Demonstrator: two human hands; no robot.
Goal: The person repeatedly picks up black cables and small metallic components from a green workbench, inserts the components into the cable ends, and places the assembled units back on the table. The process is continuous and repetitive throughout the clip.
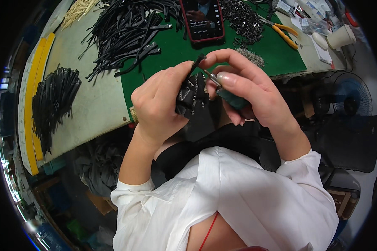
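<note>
My left hand is closed around a bunch of black straps with pale, silvery marks along them. One strap end sticks up past my thumb, close to the fingertips of my right hand. My right hand is closed on a slim hand tool with a metal shaft and a dark green grip; its tip points at the straps. What kind of tip it has is too small to tell. Both hands are held up in front of the table's near edge.
On the green mat lie a heap of black straps, a phone, small dark parts, tiny silvery pieces and orange-handled pliers. More black straps lie left, by a yellow strip. A white cup and fan are right.
</note>
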